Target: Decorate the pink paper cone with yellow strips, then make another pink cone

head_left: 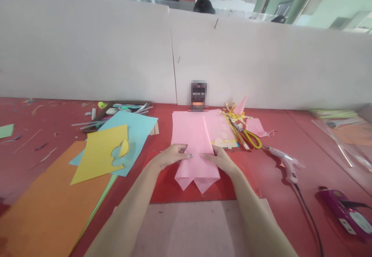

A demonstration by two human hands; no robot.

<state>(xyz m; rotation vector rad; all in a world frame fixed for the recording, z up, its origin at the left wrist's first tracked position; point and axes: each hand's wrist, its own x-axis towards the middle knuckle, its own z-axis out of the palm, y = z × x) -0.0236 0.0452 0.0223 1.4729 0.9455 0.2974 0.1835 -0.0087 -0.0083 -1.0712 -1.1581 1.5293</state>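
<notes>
A person's bare forearms reach forward, angling toward each other, left hand and right hand level and slightly apart, thumbs pointing inward.

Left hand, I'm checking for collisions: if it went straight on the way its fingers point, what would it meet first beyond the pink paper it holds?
Probably the right hand, facing it across the folded pink paper. Depth is unclear, so the left hand might pass slightly over or under.

I see passage toward far edge of table between glue gun and clear plastic strips; purple device blocks near end. White partition bars far edge. Scissors obstruct forward-right of right hand.
</notes>
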